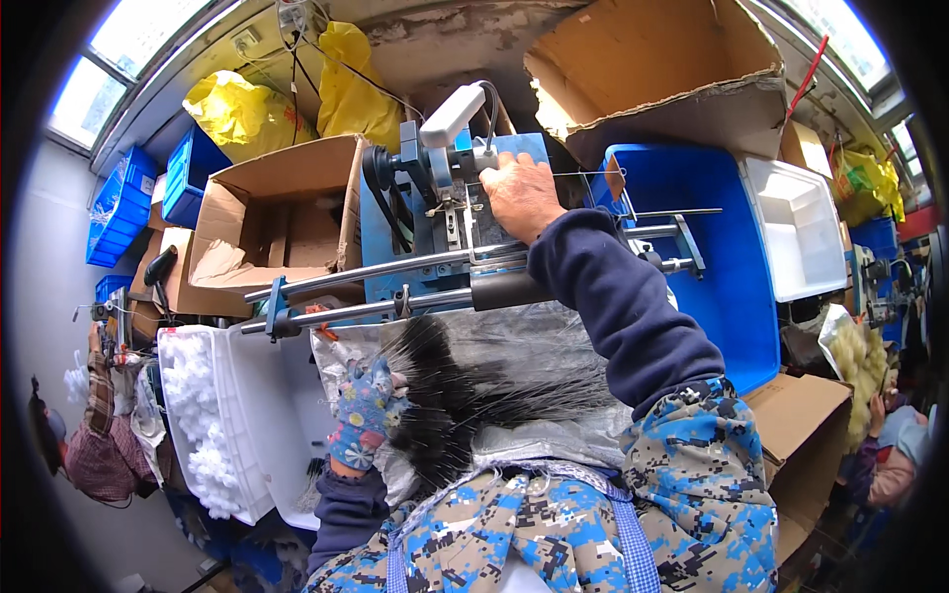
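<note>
My left hand (364, 410), in a flowered glove with fingertips showing, is closed at the left edge of a bundle of long black bristles (435, 405). The bristles fan out to the right over a grey plastic sheet (534, 346) across my lap. My bare right hand (524, 196) is up on a blue bench machine (388, 212), fingers bent over its parts beside a white lamp head (453, 116). What those fingers grip is hidden. Two metal rods (366, 274) run crosswise in front of the machine, below my right wrist.
Left stand an open cardboard box (213, 212) and a white bin (232, 395) with white fluffy tufts (193, 371). A blue bin (732, 267), a white tray (796, 232) and a large carton (682, 109) crowd the right. People work at both far sides.
</note>
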Demonstrator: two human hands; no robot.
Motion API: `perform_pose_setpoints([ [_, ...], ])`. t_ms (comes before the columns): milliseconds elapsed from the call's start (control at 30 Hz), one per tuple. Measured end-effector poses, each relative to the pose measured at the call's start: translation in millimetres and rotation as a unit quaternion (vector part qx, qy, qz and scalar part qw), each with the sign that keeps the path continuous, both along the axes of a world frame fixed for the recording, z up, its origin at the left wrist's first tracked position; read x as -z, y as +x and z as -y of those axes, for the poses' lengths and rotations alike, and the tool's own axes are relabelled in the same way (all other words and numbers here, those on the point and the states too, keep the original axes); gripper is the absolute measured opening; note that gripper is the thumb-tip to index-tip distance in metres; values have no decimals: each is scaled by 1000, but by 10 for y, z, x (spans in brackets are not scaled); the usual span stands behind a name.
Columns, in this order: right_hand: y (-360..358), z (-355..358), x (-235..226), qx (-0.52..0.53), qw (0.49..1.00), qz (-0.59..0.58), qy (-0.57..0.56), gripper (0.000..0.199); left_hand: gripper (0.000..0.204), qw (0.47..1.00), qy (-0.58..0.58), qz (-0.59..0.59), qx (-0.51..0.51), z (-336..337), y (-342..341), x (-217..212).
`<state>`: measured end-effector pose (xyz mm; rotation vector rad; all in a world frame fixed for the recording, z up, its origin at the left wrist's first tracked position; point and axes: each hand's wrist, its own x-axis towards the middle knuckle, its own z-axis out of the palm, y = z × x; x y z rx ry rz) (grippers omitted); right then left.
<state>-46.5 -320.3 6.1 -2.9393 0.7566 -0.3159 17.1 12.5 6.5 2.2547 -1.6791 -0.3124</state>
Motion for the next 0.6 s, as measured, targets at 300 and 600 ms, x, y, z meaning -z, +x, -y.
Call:
perform_pose_setpoints([
  [300,30,-47,35,-40,998,27,-26,13,28,989,-116,-81,-37,121,-32,-170],
  [600,34,-71,3,-19,999,25,-32,13,30,974,-221,-31,29,182,-125,-184],
])
